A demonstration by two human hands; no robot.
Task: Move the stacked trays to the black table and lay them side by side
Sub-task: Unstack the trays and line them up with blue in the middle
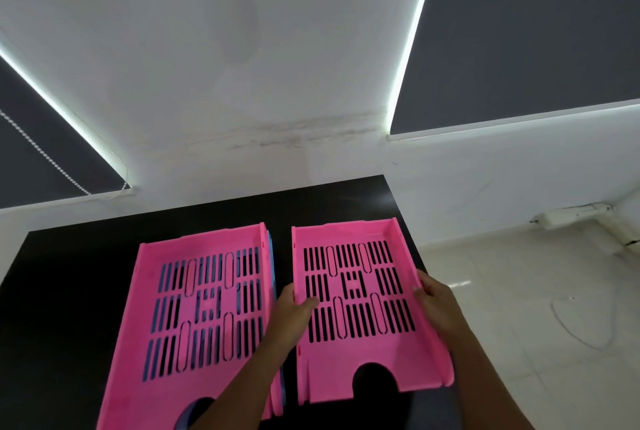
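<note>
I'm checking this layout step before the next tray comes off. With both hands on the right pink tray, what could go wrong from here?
The single pink tray, gripped by the left hand and right hand, sits close to the black table's right edge; a push right could tip it off.

The left stack still holds a blue tray beneath, and little room remains beside it.

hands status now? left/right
Left hand: gripping the left edge of the right pink tray.
Right hand: gripping the same tray's right edge.
</note>
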